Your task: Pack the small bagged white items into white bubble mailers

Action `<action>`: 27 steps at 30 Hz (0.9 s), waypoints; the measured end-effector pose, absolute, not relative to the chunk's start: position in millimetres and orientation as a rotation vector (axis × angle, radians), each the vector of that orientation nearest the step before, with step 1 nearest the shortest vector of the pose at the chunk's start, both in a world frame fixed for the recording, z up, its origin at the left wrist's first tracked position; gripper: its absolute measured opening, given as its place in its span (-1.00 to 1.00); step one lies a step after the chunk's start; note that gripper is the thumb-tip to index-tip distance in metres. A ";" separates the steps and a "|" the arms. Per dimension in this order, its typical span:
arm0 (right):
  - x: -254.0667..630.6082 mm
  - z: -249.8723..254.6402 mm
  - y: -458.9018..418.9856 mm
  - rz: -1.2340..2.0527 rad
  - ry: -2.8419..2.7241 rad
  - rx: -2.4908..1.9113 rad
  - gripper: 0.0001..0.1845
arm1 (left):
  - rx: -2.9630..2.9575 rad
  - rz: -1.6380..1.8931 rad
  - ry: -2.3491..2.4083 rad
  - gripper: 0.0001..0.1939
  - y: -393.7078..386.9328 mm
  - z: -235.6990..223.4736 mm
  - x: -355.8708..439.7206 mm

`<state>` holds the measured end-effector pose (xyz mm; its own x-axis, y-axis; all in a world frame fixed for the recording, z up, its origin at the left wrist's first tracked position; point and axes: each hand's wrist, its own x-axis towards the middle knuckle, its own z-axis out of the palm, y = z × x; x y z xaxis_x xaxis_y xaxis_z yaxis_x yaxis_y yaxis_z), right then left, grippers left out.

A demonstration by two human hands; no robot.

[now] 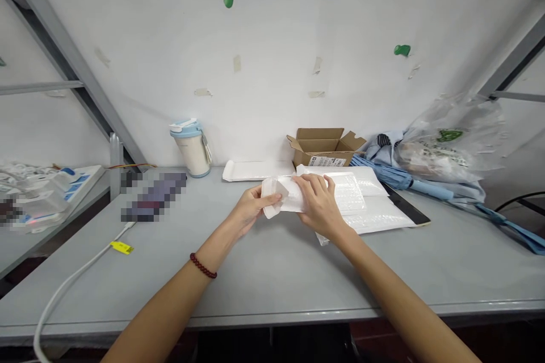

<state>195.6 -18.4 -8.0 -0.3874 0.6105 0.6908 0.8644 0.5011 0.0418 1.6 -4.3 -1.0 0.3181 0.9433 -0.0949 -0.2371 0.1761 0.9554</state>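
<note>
My left hand [252, 208] pinches the left end of a small white packet [286, 195], with the thumb on top of its folded corner. On the packet's right part lies my right hand [320, 202], fingers spread and pressing down. The packet rests at the left edge of a stack of white padded envelopes [374, 204] on the grey table [272, 272]. A dark bead bracelet is on my left wrist.
An open cardboard box [324, 147] stands behind the envelopes against the wall. A white tray [255, 170] and a blue-lidded cup [191, 147] are at the back left. A blue umbrella [426, 184] and plastic bag [451, 142] lie right. A white cable [76, 278] runs front left.
</note>
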 end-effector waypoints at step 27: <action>191.1 -17.2 -15.9 -0.818 -2.130 -1.152 -0.54 | 0.996 1.196 0.900 -0.67 -8.9 7.5 4.0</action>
